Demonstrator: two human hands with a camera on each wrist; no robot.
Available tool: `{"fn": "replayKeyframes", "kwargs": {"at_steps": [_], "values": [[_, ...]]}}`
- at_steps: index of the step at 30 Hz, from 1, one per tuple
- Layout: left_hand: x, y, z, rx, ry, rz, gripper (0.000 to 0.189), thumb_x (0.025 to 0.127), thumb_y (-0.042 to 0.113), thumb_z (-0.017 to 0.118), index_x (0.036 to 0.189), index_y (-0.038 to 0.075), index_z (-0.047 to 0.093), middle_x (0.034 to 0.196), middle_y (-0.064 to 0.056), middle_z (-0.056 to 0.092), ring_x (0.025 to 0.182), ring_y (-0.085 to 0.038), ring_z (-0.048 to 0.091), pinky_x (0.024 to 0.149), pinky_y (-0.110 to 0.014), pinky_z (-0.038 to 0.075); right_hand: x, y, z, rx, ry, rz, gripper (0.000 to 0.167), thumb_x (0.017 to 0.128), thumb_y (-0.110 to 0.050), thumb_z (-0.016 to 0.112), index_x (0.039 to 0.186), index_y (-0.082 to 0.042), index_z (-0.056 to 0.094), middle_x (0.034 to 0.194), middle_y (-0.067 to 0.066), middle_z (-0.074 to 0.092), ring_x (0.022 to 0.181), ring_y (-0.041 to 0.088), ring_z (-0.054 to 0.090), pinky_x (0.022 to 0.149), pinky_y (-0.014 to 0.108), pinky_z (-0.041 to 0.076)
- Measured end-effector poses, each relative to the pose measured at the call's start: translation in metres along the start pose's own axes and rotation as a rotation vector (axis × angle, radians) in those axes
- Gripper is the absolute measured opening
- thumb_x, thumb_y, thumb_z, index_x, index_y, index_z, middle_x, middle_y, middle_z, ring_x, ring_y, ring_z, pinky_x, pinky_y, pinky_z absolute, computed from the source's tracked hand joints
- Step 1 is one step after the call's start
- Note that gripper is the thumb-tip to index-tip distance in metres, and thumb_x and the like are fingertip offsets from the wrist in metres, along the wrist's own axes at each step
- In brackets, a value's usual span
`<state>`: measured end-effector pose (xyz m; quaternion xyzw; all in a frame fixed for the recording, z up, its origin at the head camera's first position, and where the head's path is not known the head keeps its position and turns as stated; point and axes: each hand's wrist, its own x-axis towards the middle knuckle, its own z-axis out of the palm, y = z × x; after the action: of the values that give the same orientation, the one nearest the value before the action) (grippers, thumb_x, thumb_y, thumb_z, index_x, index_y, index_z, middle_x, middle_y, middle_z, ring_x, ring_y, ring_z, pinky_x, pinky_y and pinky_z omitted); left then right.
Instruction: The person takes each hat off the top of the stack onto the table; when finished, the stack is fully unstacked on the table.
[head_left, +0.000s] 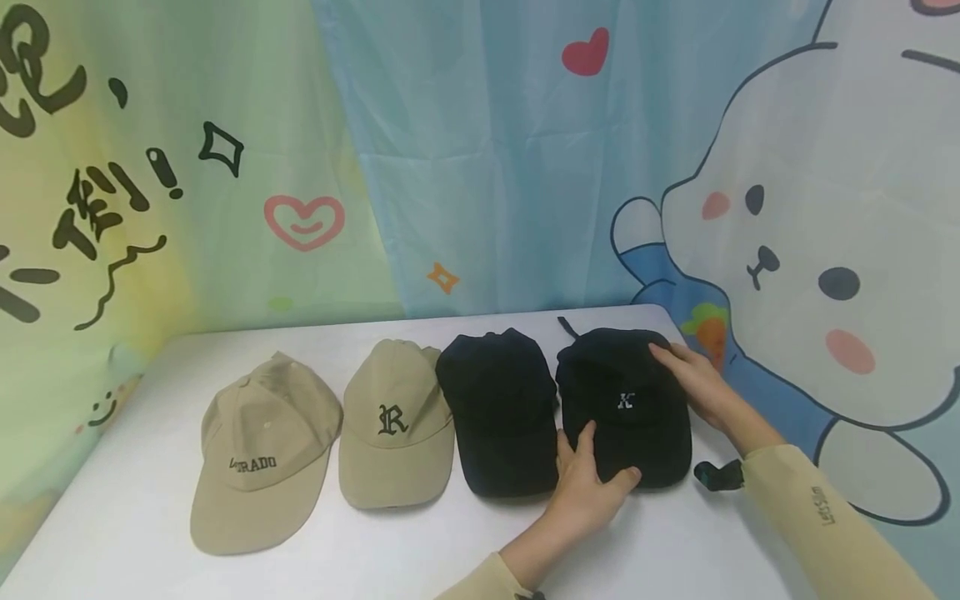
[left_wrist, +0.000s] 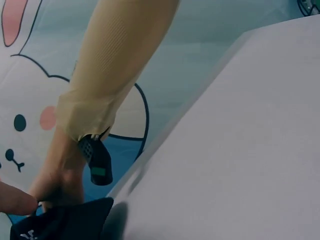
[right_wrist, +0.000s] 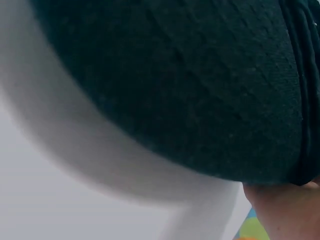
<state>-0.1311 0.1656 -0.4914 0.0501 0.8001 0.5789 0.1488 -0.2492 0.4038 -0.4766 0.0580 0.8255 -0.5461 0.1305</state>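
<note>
A black baseball cap [head_left: 660, 442] with a small white K on its crown lies at the right end of a row of caps. My right hand [head_left: 705, 390] grips its right side by the crown; the thumb is hidden. Over the brim and the cap's left front, my left hand [head_left: 583, 492] spreads its fingers, the thumb touching the brim. Just left stands a plain black cap [head_left: 506, 417], close to the left fingertips. In the right wrist view, the brim [right_wrist: 175, 90] fills most of the frame, partly covering the right hand [right_wrist: 285, 210].
Farther left on the white table [head_left: 150, 467] lie a beige cap [head_left: 397, 471] with a black R and another beige cap [head_left: 258, 508] with dark lettering. A printed cloth [head_left: 480, 167] hangs behind. A black wrist device [head_left: 718, 476] sits at the right sleeve.
</note>
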Motion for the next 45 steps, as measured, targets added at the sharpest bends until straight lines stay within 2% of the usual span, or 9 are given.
{"fn": "replayKeyframes", "kwargs": {"at_steps": [6,16,26,36,40,43,45], "values": [[-0.005,0.001,0.004,-0.020,0.002,-0.028,0.084,0.085,0.042,0.072,0.154,0.016,0.031,0.161,-0.025,-0.001,0.145,-0.045,0.010,0.107,-0.064,0.032,0.000,0.006,0.005,-0.007,-0.004,0.001,0.097,0.098,-0.062,0.042,0.154,0.007,0.004,0.157,0.032,0.014,0.144,0.049,0.014,0.114,0.061,0.018],[-0.012,0.001,0.006,-0.018,-0.010,-0.044,0.086,0.085,0.042,0.071,0.155,0.017,0.028,0.162,-0.022,-0.008,0.146,-0.044,0.003,0.107,-0.065,0.031,-0.001,0.012,0.012,-0.057,0.033,-0.025,0.091,0.100,-0.061,0.038,0.157,-0.002,-0.002,0.160,0.027,-0.005,0.145,0.048,-0.002,0.114,0.066,0.009],[-0.011,0.000,0.004,-0.010,0.013,-0.031,0.085,0.085,0.041,0.071,0.154,0.014,0.029,0.161,-0.024,-0.006,0.146,-0.044,0.004,0.107,-0.065,0.031,-0.001,0.012,0.015,-0.057,-0.003,-0.046,0.093,0.100,-0.062,0.035,0.156,0.002,-0.003,0.160,0.030,0.000,0.145,0.048,-0.001,0.114,0.066,0.007],[-0.010,0.000,0.002,-0.022,0.019,-0.032,0.084,0.085,0.041,0.070,0.154,0.012,0.030,0.161,-0.024,-0.003,0.146,-0.042,0.003,0.107,-0.067,0.029,0.005,0.018,0.014,-0.088,0.015,-0.054,0.092,0.100,-0.061,0.036,0.156,0.003,0.001,0.159,0.031,0.004,0.144,0.050,0.005,0.112,0.068,0.011],[-0.010,0.002,-0.006,-0.033,0.004,-0.017,0.082,0.086,0.043,0.069,0.153,0.014,0.032,0.161,-0.021,0.005,0.146,-0.041,0.011,0.107,-0.066,0.029,0.005,0.016,0.011,-0.101,0.059,-0.057,0.087,0.101,-0.059,0.037,0.156,0.003,0.008,0.158,0.032,0.010,0.143,0.051,0.012,0.112,0.067,0.016],[-0.009,0.004,-0.017,-0.027,-0.025,0.030,0.073,0.088,0.045,0.065,0.150,0.018,0.038,0.161,-0.014,0.016,0.143,-0.037,0.024,0.108,-0.062,0.032,0.001,0.011,0.007,-0.156,0.134,-0.077,0.083,0.102,-0.059,0.036,0.155,0.001,0.018,0.155,0.032,0.020,0.140,0.051,0.022,0.110,0.067,0.024],[-0.006,0.005,-0.028,-0.020,-0.056,0.095,0.063,0.091,0.045,0.063,0.147,0.021,0.044,0.159,-0.010,0.024,0.138,-0.034,0.035,0.107,-0.055,0.037,-0.004,0.007,0.004,-0.203,0.196,-0.106,0.080,0.102,-0.059,0.036,0.154,0.001,0.023,0.153,0.032,0.026,0.138,0.051,0.026,0.108,0.067,0.027]]}}
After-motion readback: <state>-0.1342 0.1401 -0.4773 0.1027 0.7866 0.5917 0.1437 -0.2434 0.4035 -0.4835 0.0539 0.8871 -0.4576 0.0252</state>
